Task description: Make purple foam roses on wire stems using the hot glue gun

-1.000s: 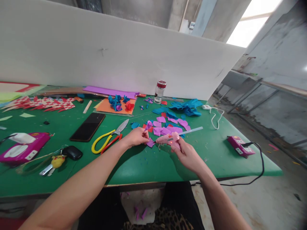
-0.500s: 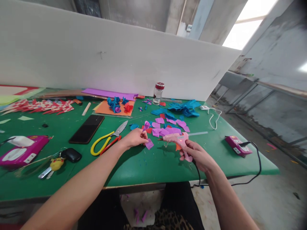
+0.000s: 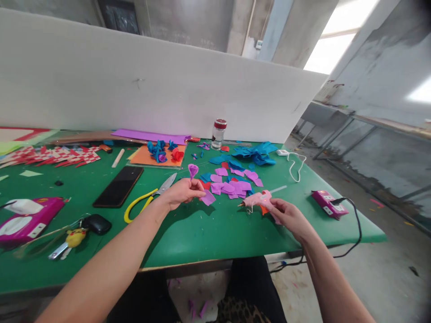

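My left hand [image 3: 184,194] is closed in a pinch. From its fingers a flat purple paper petal [image 3: 208,198] sticks out to the right, and a rolled purple paper flower [image 3: 193,171] stands up above the knuckles. A pink hot glue gun [image 3: 257,200] lies low over the table with its nozzle to the left; my right hand [image 3: 285,214] grips its handle, with the fingers partly hidden. Between and behind the hands are scattered purple paper petals [image 3: 232,188]. Scissors [image 3: 151,197] with yellow handles lie beside my left wrist, partly covered by it.
Crumpled blue paper [image 3: 257,154] and a red-lidded glass jar [image 3: 218,134] are at the back. Finished paper flowers [image 3: 160,150] rest on an orange sheet [image 3: 139,157]. A phone [image 3: 118,186], keys [image 3: 76,237] and a power strip [image 3: 32,220] lie left; another power strip [image 3: 329,204] sits right.
The glue gun has moved right and down, away from the petal, in my right hand. My left hand has shifted slightly left, and the rolled flower now shows upright above it.
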The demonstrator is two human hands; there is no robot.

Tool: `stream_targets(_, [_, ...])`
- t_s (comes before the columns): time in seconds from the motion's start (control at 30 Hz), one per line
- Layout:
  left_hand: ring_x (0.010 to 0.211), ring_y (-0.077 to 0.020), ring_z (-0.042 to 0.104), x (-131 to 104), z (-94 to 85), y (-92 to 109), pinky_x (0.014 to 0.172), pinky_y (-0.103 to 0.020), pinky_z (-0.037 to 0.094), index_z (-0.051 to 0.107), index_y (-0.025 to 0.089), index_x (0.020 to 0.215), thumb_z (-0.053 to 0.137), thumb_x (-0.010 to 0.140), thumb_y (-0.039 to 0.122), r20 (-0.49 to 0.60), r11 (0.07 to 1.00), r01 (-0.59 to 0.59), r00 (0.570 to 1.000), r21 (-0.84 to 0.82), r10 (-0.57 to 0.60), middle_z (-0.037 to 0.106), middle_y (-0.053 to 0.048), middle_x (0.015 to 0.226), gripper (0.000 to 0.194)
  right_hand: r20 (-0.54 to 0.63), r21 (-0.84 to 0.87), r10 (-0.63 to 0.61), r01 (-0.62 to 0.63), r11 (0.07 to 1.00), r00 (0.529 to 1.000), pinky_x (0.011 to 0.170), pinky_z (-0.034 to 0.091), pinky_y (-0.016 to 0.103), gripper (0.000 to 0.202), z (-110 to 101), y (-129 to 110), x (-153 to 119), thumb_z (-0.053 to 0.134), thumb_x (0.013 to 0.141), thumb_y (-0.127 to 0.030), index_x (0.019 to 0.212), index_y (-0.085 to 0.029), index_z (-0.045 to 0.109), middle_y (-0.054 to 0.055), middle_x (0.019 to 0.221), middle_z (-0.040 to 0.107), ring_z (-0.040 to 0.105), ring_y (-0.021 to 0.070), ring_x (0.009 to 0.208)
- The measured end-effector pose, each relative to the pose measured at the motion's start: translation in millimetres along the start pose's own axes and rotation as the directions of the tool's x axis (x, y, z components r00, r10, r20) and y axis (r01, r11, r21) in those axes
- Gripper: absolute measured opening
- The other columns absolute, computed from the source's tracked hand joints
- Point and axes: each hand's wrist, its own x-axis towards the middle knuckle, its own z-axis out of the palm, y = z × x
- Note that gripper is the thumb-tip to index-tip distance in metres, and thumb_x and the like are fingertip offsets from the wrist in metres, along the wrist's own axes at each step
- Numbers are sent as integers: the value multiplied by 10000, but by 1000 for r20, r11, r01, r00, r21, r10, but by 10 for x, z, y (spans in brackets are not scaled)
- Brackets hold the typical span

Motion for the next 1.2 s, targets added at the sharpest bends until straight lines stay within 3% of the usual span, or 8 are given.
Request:
stream_targets(0.27, [393, -30, 288, -43, -103, 62, 384, -209, 149, 603, 166, 729, 750, 660, 376, -36, 998, -31, 999, -61, 29, 488, 51, 538, 266, -175, -478, -152, 51, 877, 973, 559, 397, 289, 433, -244, 283, 161, 521, 805, -575, 875, -182, 690, 37, 675, 631, 548, 194, 600])
stream_targets(0.43, [427, -39, 319, -110, -159, 135, 387, -202, 174, 623, 150, 727, 742, 671, 364, -55, 998, -64, 996, -10, 64, 510, 33, 574, 251, -339, -615, -319, 48, 787, 885, 708, 442, 364, 379, -72, 1, 166, 572, 783, -526, 878, -170, 662, 100, 850, 657, 581, 243, 758])
stream_targets(0.53, [466, -54, 373, -158, -213, 185, 405, -191, 226, 636, 149, 737, 725, 692, 353, -69, 994, -96, 993, 61, 100, 537, 25, 598, 228, -273, -445, -384, 238, 863, 882, 755, 454, 347, 307, 282, -413, 147, 539, 838, -466, 888, -191, 667, 79, 885, 680, 603, 222, 804])
stream_targets(0.6, [525, -75, 448, -183, -241, 213, 455, -190, 313, 647, 153, 739, 718, 698, 338, -80, 986, -124, 988, 109, 133, 579, 15, 636, 203, -138, -234, -377, 340, 911, 916, 743, 471, 315, 274, 583, -692, 163, 538, 849, -421, 922, -202, 686, 66, 898, 705, 628, 207, 817])
stream_targets(0.7, [653, -119, 548, -202, -268, 230, 613, -222, 430, 664, 157, 736, 717, 698, 312, -84, 975, -166, 980, 149, 180, 629, 1, 689, 168, 36, -95, -416, 417, 904, 909, 772, 474, 297, 235, 1011, -980, 245, 571, 830, -349, 955, -215, 719, 59, 963, 727, 647, 203, 886])
stream_targets(0.93, [711, -157, 580, -206, -281, 202, 689, -267, 450, 675, 161, 739, 713, 699, 307, -86, 971, -188, 976, 150, 202, 652, -16, 712, 156, 208, -87, -400, 425, 901, 892, 510, 347, 223, 237, 1481, -1068, 474, 546, 795, -258, 728, -170, 755, -4, 654, 684, 550, 123, 543])
stream_targets(1.07, [629, -121, 524, -190, -271, 182, 583, -228, 400, 631, 160, 759, 705, 702, 329, -164, 980, -166, 969, 114, 183, 608, 3, 703, 193, 174, 12, -367, 371, 929, 914, 456, 250, 214, 248, 1514, -1049, 602, 560, 756, -276, 628, -150, 732, -39, 501, 559, 405, 85, 450])
stream_targets(1.2, [538, -78, 401, -174, -304, 134, 493, -199, 318, 559, 187, 912, 610, 774, 358, -358, 983, -179, 921, -41, 153, 522, 42, 734, 226, -116, 172, -313, 330, 928, 942, 496, 285, 222, 279, 1534, -1094, 823, 584, 739, -365, 633, -145, 719, -28, 513, 537, 423, 110, 516])
